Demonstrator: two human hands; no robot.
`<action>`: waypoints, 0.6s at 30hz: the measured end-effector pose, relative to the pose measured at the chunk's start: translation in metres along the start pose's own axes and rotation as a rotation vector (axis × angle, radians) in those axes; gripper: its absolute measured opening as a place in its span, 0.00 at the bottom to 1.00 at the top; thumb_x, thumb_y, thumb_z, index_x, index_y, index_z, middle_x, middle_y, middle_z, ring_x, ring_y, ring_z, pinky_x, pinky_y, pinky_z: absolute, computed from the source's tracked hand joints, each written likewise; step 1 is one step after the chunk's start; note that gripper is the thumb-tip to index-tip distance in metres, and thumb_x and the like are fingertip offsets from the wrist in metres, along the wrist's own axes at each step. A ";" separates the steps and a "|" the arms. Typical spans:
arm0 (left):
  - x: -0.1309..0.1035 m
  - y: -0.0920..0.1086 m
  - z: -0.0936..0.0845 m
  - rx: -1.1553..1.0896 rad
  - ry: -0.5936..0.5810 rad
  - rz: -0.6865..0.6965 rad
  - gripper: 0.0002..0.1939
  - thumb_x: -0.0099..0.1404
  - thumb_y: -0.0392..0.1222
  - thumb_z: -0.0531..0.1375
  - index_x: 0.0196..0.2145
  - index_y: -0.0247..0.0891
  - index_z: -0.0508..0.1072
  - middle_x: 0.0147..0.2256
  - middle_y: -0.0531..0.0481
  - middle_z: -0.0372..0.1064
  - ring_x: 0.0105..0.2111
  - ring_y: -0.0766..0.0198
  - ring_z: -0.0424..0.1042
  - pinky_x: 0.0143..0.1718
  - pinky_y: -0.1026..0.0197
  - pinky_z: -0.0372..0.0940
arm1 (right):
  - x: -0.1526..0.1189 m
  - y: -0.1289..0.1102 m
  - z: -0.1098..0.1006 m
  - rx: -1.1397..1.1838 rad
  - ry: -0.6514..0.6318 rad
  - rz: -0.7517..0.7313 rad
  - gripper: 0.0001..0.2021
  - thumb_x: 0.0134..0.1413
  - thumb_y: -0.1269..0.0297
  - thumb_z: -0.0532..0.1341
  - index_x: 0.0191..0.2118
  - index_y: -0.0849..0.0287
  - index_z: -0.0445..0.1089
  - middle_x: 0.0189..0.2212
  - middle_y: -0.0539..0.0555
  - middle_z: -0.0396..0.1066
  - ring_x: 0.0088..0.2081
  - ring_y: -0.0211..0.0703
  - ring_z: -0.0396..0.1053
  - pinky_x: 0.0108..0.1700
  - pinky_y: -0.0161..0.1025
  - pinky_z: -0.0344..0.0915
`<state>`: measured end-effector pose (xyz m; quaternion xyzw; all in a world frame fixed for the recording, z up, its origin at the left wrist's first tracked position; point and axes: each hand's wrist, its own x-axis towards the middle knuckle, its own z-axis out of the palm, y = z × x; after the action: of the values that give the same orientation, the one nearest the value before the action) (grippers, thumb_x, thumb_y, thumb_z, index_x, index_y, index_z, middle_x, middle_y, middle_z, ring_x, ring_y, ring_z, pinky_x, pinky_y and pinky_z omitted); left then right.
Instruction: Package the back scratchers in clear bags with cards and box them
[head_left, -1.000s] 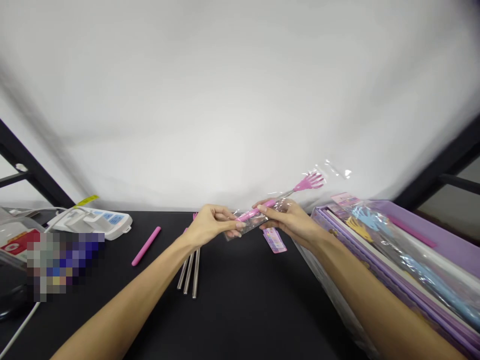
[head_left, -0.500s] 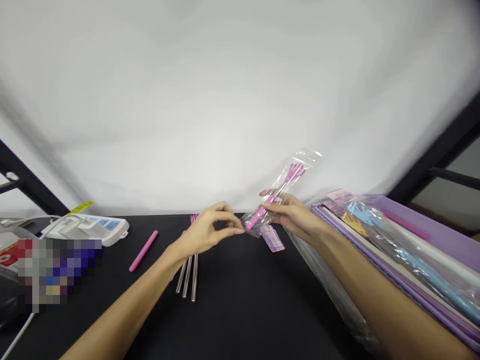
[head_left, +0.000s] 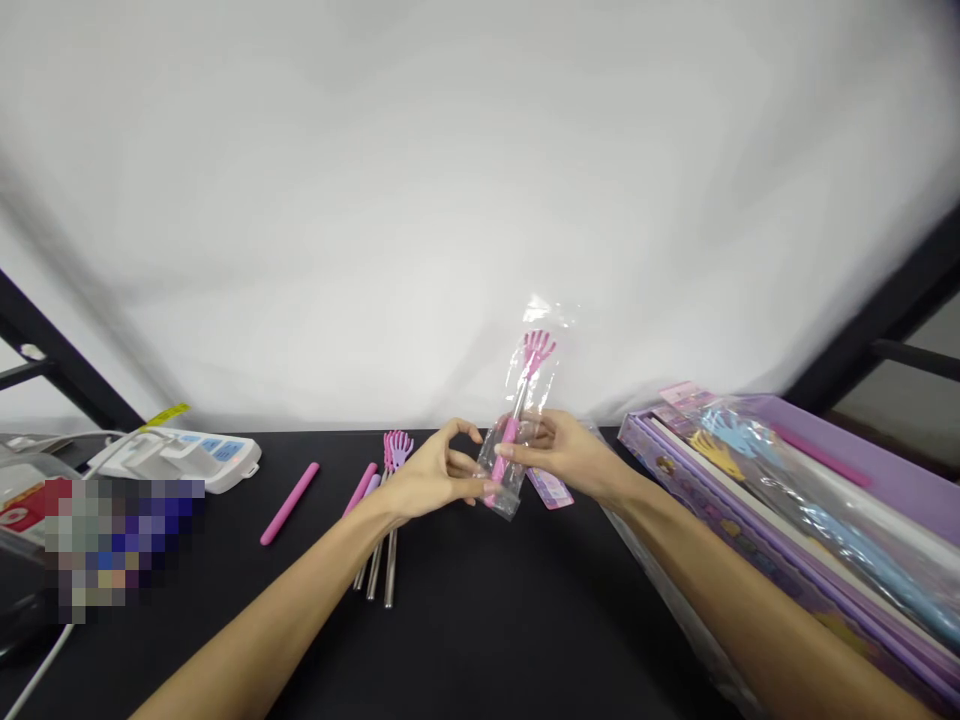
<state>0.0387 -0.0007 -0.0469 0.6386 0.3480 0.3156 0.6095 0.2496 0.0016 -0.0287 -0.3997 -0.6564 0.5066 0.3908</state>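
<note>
A clear plastic bag (head_left: 551,375) holds a pink hand-shaped scratcher (head_left: 538,350) with a metal rod and pink handle. My right hand (head_left: 566,450) grips bag and handle between thumb and fingers. At the bag's lower end, my left hand (head_left: 439,470) has its thumb against the plastic by the handle, fingers curved. Left of it lie scratchers with pink and lilac heads (head_left: 399,447) and metal rods (head_left: 391,570), partly behind my left wrist. A loose pink handle (head_left: 289,503) lies farther left. Below my right hand is a pink-purple card (head_left: 553,490).
On the right, a purple box (head_left: 757,410) holds bagged blue and yellow scratchers (head_left: 731,430). A clear plastic sheet (head_left: 660,590) lies along its left side. At the left are a white power strip (head_left: 225,460), a cable and a pixelated item on the black table (head_left: 480,620).
The bagged scratcher has swung more upright and moved left and slightly down with my right hand. My left hand has shifted slightly, uncovering more of the scratcher heads.
</note>
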 end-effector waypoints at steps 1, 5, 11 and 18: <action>0.001 -0.002 0.000 0.022 0.020 -0.011 0.27 0.52 0.43 0.71 0.44 0.39 0.63 0.27 0.51 0.75 0.28 0.64 0.73 0.34 0.59 0.67 | -0.001 -0.001 0.001 -0.007 0.012 0.013 0.17 0.46 0.58 0.70 0.42 0.59 0.71 0.34 0.53 0.76 0.39 0.47 0.75 0.41 0.43 0.73; 0.004 -0.011 0.003 0.122 0.065 -0.043 0.19 0.50 0.49 0.71 0.29 0.34 0.70 0.23 0.50 0.74 0.25 0.64 0.72 0.34 0.59 0.67 | -0.005 -0.001 0.000 0.006 -0.007 0.077 0.19 0.45 0.59 0.71 0.42 0.58 0.68 0.32 0.51 0.75 0.36 0.46 0.76 0.39 0.44 0.74; 0.000 0.000 0.003 0.145 -0.184 -0.043 0.19 0.51 0.49 0.70 0.33 0.35 0.70 0.30 0.46 0.76 0.31 0.60 0.76 0.36 0.57 0.70 | -0.010 0.001 -0.008 -0.024 -0.182 0.152 0.17 0.40 0.61 0.73 0.36 0.60 0.69 0.26 0.49 0.74 0.30 0.42 0.75 0.33 0.38 0.74; -0.006 0.028 -0.009 0.213 0.164 0.243 0.22 0.64 0.47 0.62 0.54 0.44 0.62 0.49 0.45 0.69 0.38 0.63 0.75 0.44 0.56 0.69 | -0.027 -0.003 0.015 -0.033 -0.600 0.389 0.14 0.35 0.60 0.74 0.27 0.60 0.72 0.21 0.48 0.73 0.22 0.37 0.73 0.23 0.30 0.71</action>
<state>0.0292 -0.0012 -0.0182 0.7088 0.3484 0.3994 0.4655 0.2459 -0.0290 -0.0312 -0.3571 -0.6616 0.6556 0.0704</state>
